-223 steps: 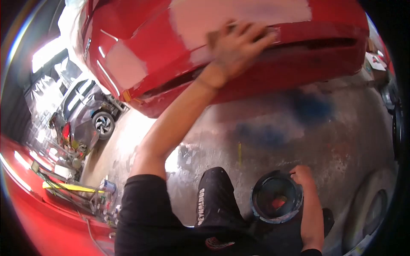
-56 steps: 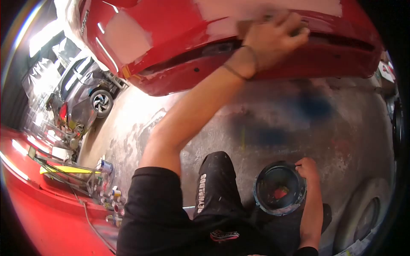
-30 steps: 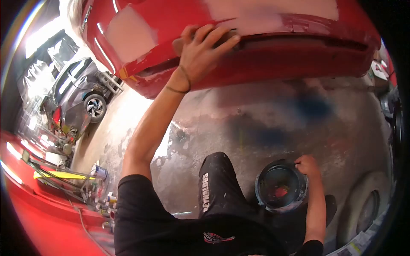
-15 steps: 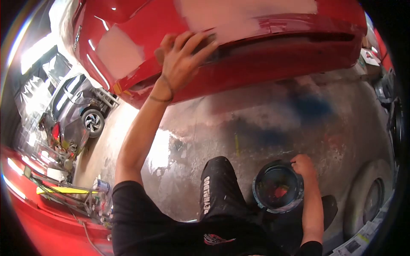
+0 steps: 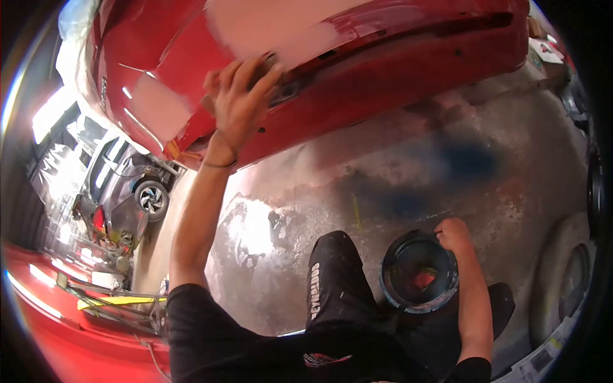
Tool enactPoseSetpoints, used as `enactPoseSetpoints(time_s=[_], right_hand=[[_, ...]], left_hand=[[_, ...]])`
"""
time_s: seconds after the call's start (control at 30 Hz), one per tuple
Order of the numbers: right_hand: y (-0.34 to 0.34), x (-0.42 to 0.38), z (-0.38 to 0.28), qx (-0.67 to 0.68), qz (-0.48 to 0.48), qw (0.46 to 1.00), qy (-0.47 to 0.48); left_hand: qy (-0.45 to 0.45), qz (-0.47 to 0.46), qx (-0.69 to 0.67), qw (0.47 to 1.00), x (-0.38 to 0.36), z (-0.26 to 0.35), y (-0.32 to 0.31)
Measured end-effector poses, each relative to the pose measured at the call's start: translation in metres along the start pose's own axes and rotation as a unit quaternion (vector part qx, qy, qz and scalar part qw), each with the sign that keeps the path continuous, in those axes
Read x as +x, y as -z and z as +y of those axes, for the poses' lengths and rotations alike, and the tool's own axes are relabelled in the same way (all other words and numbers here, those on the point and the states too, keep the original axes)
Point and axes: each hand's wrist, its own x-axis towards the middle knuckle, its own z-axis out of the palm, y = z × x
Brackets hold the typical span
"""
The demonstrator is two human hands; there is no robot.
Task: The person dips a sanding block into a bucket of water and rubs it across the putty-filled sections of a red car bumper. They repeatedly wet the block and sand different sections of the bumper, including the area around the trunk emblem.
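My left hand [image 5: 239, 96] is up against the red car panel [image 5: 357, 102], fingers bent over a dark block, probably a sanding block [image 5: 271, 62], mostly hidden beneath it. Just beyond the fingers is a large dull pink patch [image 5: 268, 29] on the panel; a smaller pink patch [image 5: 159, 108] lies to the left. My right hand [image 5: 451, 234] is closed on the rim of a black bucket [image 5: 391, 290] beside my knee. Dark liquid shows inside the bucket, with a red piece [image 5: 423, 278] in it.
A grey car [image 5: 124, 185] stands at the left behind a metal stand. Red bodywork [image 5: 38, 319] and a yellow bar [image 5: 121, 300] are at the lower left. A tyre [image 5: 562, 274] lies at the right on the stained concrete floor [image 5: 306, 185].
The view has shifted, and the red panel sits further left and lower. My left hand has moved slightly left with the block, uncovering more of the panel's recess. My right hand stays on the bucket.
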Motion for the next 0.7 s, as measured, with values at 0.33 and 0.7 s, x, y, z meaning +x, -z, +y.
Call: enactPoseSetpoints(time_s=[0.33,0.7], right_hand=[[0.005,0.004,0.001,0.031,-0.002,1.0,-0.003],[0.01,0.002,-0.008,0.0,0.002,1.0,-0.003]], left_hand=[[-0.014,0.02,0.008,1.0,0.059,0.034,-0.026],[-0.057,0.019,-0.031,0.998,0.143,0.084,-0.054]])
